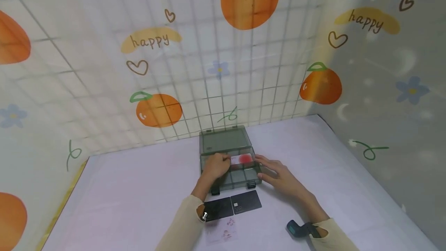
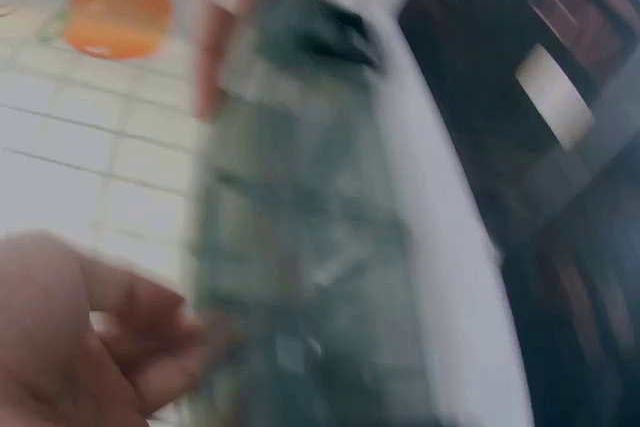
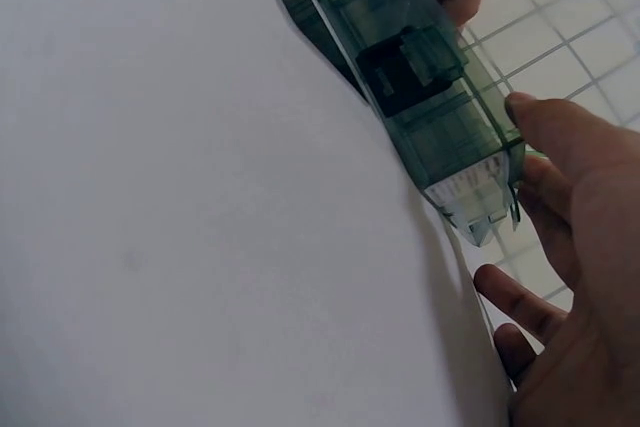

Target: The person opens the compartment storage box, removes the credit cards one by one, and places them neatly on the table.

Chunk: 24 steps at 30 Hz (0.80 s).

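A green see-through plastic box (image 1: pixel 240 175) with dividers stands on the table, its lid (image 1: pixel 224 141) raised at the back. A white card with a red circle (image 1: pixel 241 159) is in its back section. With curled fingers my left hand (image 1: pixel 216 165) pinches that card's left end; the left wrist view is blurred there. My right hand (image 1: pixel 283 177) touches the box's right side, thumb near the front corner and forefinger farther back. In the right wrist view the other fingers of this hand (image 3: pixel 590 207) spread loosely beside the box (image 3: pixel 440 117).
In front of the box lie two black cards, the left one (image 1: pixel 221 207) partly behind the left sleeve, the right one (image 1: pixel 246 202) marked VIP. Nearer is a clear sheet with pink flowers (image 1: pixel 223 231). A curtain with printed oranges (image 1: pixel 158 110) hangs behind the table (image 1: pixel 139 189).
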Tool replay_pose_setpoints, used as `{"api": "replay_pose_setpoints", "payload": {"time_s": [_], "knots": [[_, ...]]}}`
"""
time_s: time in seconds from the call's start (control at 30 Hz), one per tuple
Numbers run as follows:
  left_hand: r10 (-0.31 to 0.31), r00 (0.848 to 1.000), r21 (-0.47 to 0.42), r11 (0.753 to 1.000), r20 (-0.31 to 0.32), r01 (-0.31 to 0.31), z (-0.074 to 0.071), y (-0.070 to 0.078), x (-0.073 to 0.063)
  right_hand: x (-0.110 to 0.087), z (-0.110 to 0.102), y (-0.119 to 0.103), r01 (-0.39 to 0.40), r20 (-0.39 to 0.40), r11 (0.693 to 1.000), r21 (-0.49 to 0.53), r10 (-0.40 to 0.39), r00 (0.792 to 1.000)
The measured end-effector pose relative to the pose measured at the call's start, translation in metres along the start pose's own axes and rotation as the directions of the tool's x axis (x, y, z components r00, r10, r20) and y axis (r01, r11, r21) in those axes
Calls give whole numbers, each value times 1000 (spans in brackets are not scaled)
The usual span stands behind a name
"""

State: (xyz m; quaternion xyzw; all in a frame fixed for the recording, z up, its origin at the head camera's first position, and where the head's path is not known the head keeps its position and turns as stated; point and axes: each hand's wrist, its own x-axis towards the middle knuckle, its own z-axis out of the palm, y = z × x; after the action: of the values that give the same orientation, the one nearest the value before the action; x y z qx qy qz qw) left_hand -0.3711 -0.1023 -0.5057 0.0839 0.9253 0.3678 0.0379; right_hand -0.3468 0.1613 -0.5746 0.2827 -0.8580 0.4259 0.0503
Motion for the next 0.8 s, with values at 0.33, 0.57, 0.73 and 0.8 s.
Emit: {"api": "replay_pose_setpoints", "payload": {"time_s": [0.33,0.57,0.73,0.8], "knots": [[-313,919,-336,861,240,381,-9,27,4,0,0,-2,-18,2,1000,2,18,1000],[-342,900,-476,764,272,435,-13,25,5,2,3,-2,-5,9,1000,4,5,1000],[-348,908,-494,761,235,420,-12,19,8,1,1,-2,-27,8,1000,-9,27,1000],[-352,917,-499,770,189,398,-11,16,8,0,0,-1,-30,12,999,-10,30,999]]}}
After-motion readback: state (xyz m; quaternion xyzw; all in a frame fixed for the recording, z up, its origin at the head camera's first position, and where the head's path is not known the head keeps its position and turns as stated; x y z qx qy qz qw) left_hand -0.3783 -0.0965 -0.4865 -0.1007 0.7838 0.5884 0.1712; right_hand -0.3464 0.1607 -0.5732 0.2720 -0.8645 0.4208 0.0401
